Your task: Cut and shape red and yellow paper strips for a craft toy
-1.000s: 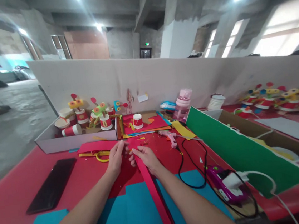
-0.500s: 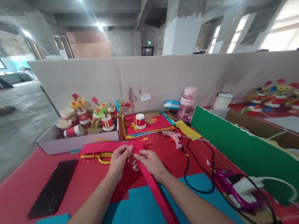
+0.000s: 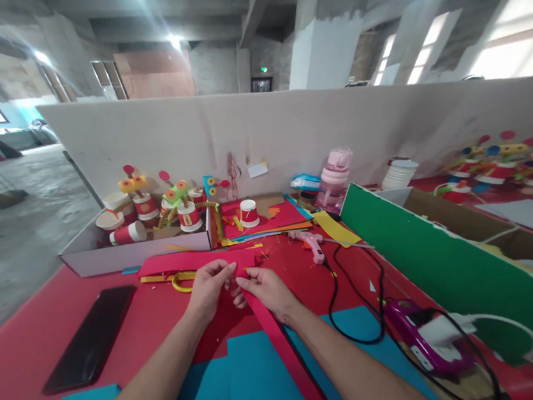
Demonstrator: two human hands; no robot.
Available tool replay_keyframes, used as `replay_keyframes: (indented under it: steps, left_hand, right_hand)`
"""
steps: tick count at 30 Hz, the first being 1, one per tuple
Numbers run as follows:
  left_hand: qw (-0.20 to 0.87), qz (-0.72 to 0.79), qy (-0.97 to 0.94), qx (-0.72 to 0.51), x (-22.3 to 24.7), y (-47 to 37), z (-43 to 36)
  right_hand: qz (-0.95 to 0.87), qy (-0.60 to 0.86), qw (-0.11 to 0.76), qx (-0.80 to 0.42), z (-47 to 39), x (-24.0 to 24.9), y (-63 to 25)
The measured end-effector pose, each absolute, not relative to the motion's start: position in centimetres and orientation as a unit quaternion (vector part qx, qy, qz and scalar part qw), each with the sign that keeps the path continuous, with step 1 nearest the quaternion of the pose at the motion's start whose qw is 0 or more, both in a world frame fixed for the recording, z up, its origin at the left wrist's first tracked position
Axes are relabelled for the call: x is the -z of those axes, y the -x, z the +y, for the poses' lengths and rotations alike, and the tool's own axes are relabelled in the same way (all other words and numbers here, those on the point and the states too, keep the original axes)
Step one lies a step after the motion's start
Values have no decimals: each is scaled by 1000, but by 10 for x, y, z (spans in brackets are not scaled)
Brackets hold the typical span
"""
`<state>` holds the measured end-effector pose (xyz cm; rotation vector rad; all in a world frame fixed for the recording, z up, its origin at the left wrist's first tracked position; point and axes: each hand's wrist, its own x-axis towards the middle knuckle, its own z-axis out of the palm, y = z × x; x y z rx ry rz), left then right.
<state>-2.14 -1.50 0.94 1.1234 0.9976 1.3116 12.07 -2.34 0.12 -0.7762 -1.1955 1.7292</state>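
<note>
A long red paper strip (image 3: 283, 346) runs from my fingers down toward the front of the table. My right hand (image 3: 268, 290) pinches its upper end between thumb and fingers. Close beside it, my left hand (image 3: 213, 287) is closed at the same end of the strip, thumb against fingertips. Just beyond my hands lies a flat piece of red paper (image 3: 172, 263), with yellow-handled scissors (image 3: 182, 282) partly under it. Blue paper sheets (image 3: 249, 382) are spread below my forearms.
A black phone (image 3: 90, 339) lies at left. Behind it, a white box (image 3: 138, 255) holds paper-cup figures. A pink glue gun (image 3: 314, 246), its cord and a purple power strip (image 3: 426, 336) are at right, by a green-sided box (image 3: 447, 269). One red-and-white cup (image 3: 249, 213) stands at the back.
My hands stay almost in place with the strip between them. The view has shifted slightly; nothing has been let go.
</note>
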Motion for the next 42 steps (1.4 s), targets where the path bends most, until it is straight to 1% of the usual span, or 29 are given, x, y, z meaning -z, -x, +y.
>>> replay_keyframes:
  steps: [3,7,9,17,20,24,27,30,33,37,42]
  left_hand:
    - [559,406,-464,-554,-10,19,-17]
    - [614,362,-449,-539,-17,14,-24]
    - [625,358,-446,-531,-20,13,-26]
    - [595,391,-447,-541,-12,16,-21]
    - [544,428,-471,-547,-10,19,-18]
    - [480,457,-465,-586,-13,24,-14]
    - [483,446,-460,-596,-19,25,-15]
    - [506,448,-490,-551,-22,24,-18]
    - [492,459,-518,-528,-21,24,-19]
    - [465,471,-512,-547,-16,29,-15]
    - [473,465,-495,-562,-13,34,-10]
  right_hand:
    - [-488,314,448,-681,-23,-1,-121]
    - [-491,325,457,-667,-22,-1,-121]
    - [-487,331,458,-666,-22,0,-121]
    - [-493,328,461,-661,-21,1,-121]
    - [-486,334,453,-668,-22,0,-120]
    - [-476,345,448,-673,-23,0,-119]
    - [-472,355,460,-663,-23,1,-119]
    - [-477,349,463,-660,-22,2,-120]
    - [-467,337,444,-686,-23,-2,-121]
    - [-406,350,423,-730,-25,-10,-125]
    - [-462,364,370,-719,-29,-11,-126]
